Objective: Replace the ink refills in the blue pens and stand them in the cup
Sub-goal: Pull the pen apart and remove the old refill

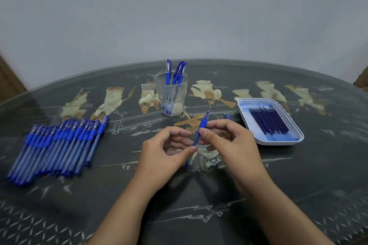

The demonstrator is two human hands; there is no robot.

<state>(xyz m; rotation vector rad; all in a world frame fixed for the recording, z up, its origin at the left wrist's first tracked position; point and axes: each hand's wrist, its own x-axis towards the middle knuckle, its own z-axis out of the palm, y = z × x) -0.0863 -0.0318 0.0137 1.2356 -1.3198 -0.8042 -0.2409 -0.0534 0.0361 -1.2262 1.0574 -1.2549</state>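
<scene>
A blue pen [202,124] without its cap is held tilted above the table's middle, tip pointing up and away. My left hand [165,149] pinches its lower barrel between thumb and fingers. My right hand [231,143] grips the blue rubber grip section near the tip. A clear glass cup [171,95] stands behind, holding several capped blue pens [175,74]. A row of several capped blue pens [59,145] lies at the left. A white tray [296,135] at the right holds several dark blue refills [268,121].
A small blue pen cap [227,116] lies on the table between my right hand and the tray. The glass-topped table [119,195] has a dark patterned surface. A plain wall rises behind the far edge.
</scene>
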